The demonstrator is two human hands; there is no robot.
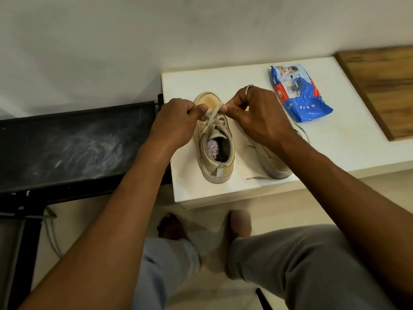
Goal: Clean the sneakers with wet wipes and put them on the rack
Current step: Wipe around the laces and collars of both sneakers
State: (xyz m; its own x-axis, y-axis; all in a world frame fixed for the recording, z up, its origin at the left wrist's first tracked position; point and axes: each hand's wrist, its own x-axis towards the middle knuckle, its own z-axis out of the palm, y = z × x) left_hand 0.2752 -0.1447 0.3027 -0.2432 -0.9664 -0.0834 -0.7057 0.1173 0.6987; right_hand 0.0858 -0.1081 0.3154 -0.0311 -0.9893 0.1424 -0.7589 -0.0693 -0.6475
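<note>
1. The beige sneaker (pixel 214 139) stands upright on the near-left part of the white table (pixel 223 193). Its toe points toward the wall and its heel toward the person. A lilac studded insole shows in its opening.
2. Its lace (pixel 212 114) rises from the upper eyelets and is stretched between both hands above the toe cap.
3. The left hand (pixel 178 117) pinches one end of the lace between its thumb and curled fingers. The right hand (pixel 252 110) pinches the other end in the same way and wears a ring (pixel 248 89).
4. A second sneaker (pixel 277 164) sits just right of the first. The right wrist and forearm cover most of it, so only its heel and side show.
5. A loose lace end (pixel 257 178) lies on the table by that shoe's heel.
6. A crumpled blue-and-white wet wipes pack (pixel 299 95) lies flat farther back on the right, apart from both shoes.
7. A wooden board (pixel 384 86) covers the table's far-right end.
8. A black rack (pixel 73 142) stands against the table's left side, and pale dust streaks its top shelf.
9. In front of the table, the person's legs in grey trousers (pixel 301 265) and both feet are on a pale floor.
</note>
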